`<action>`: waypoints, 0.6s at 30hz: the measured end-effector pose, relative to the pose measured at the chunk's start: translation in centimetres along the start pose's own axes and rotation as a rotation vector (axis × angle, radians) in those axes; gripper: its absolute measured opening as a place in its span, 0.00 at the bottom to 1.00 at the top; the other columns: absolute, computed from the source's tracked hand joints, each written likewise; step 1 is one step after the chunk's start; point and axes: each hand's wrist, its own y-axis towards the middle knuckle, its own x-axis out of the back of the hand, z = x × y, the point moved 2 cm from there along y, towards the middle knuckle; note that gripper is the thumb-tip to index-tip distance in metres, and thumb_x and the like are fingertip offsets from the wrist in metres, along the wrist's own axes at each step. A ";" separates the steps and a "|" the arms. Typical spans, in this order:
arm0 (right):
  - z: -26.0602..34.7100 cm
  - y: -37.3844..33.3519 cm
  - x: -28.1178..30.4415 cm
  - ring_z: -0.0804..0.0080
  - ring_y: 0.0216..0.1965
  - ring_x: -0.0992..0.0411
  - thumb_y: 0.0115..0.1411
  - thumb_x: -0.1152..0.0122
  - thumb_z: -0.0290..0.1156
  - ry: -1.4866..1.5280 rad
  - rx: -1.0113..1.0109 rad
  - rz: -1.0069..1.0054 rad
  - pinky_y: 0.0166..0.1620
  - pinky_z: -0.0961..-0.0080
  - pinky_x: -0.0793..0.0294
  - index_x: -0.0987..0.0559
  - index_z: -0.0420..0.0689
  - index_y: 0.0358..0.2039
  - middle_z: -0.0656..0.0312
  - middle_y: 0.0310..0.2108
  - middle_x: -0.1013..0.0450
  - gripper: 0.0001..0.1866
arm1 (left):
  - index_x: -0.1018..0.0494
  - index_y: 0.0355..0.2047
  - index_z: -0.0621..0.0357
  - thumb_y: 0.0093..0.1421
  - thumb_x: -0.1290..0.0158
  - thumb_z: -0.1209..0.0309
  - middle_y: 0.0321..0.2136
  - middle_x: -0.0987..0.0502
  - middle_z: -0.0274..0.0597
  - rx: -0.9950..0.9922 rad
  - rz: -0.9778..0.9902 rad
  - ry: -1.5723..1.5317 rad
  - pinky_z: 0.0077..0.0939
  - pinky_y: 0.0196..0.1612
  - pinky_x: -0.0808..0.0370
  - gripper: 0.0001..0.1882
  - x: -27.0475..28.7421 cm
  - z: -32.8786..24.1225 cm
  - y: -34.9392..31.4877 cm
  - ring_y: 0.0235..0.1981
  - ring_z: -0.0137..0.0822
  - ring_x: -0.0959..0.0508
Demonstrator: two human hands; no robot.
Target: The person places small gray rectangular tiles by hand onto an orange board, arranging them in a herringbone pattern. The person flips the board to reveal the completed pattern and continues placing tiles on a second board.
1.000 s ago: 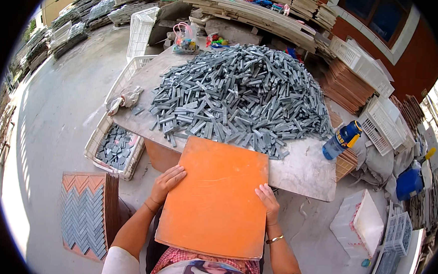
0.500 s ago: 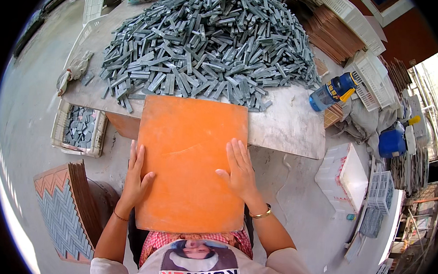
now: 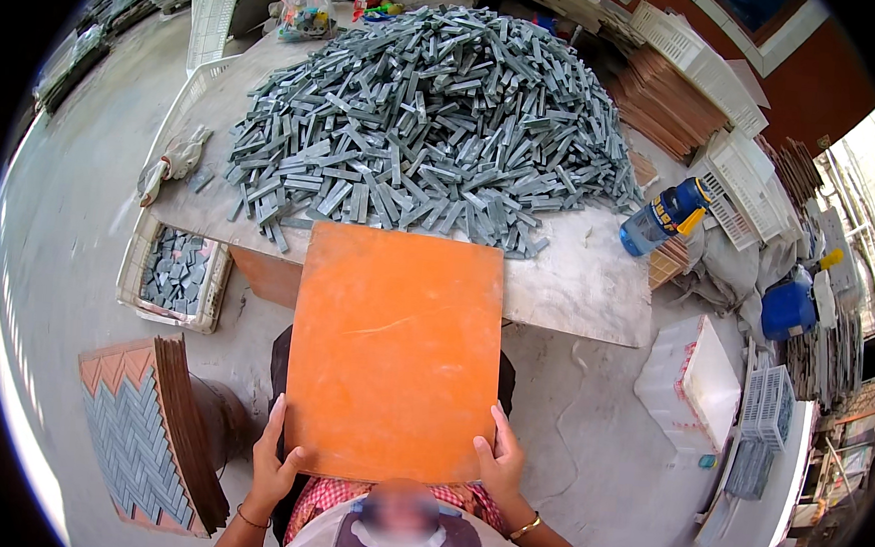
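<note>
Orange board (image 3: 398,351): flat, rectangular, smooth but scuffed, with a faint pale scratch across its middle and worn edges; from my remote head view I log it lying over the person's lap, its far end overlapping the near edge of the table (image 3: 597,288). Below its near edge I note pink checked cloth (image 3: 328,503). Left hand (image 3: 274,464) sits at the near left corner: 4 fingers fairly straight and close together along the side edge, thumb spread well away from them and laid at the board's margin. Right hand (image 3: 503,468) mirrors it at the near right corner, thumb against the orange face, fingers extended beside the edge. I record both hands as open, flanking the board rather than clenched round it; whether any fingertips curl underneath, I cannot tell. Beyond the board, a heap of grey strips (image 3: 427,122), hard-edged, narrow and stone-like, covers much of the dusty tabletop. A translucent blue bottle (image 3: 651,226) stands tilted in my view at the right. To the left I note a white basket (image 3: 218,290) of small grey chips (image 3: 175,270) and, nearer, stacked brown sheets (image 3: 187,439), the top 1 bearing grey herringbone strips.
</note>
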 end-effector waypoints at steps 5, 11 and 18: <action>1.0 -0.5 0.3 0.59 0.68 0.52 0.61 0.44 0.34 0.346 -0.049 -0.008 0.67 0.66 0.54 0.46 0.28 0.63 0.46 0.66 0.50 0.36 | 0.48 0.64 0.69 0.58 0.47 0.59 0.65 0.47 0.57 0.054 -0.065 -0.007 0.35 0.67 0.57 0.39 -0.7 -1.3 -0.6 0.68 0.45 0.52; 10.6 0.5 2.3 0.57 0.67 0.51 0.58 0.44 0.56 0.739 0.005 0.135 0.66 0.61 0.52 0.51 0.28 0.64 0.45 0.66 0.51 0.49 | 0.51 0.64 0.72 0.58 0.51 0.42 0.64 0.46 0.57 0.024 -0.070 -0.682 0.34 0.67 0.54 0.49 3.0 -9.6 1.3 0.68 0.44 0.49; 16.3 15.4 3.7 0.57 0.65 0.46 0.60 0.42 0.47 -0.172 0.668 -0.193 0.64 0.59 0.46 0.52 0.37 0.66 0.50 0.66 0.51 0.44 | 0.56 0.66 0.69 0.65 0.59 0.48 0.66 0.52 0.56 -0.580 -0.189 -0.114 0.35 0.68 0.58 0.42 3.6 -14.2 17.2 0.68 0.45 0.52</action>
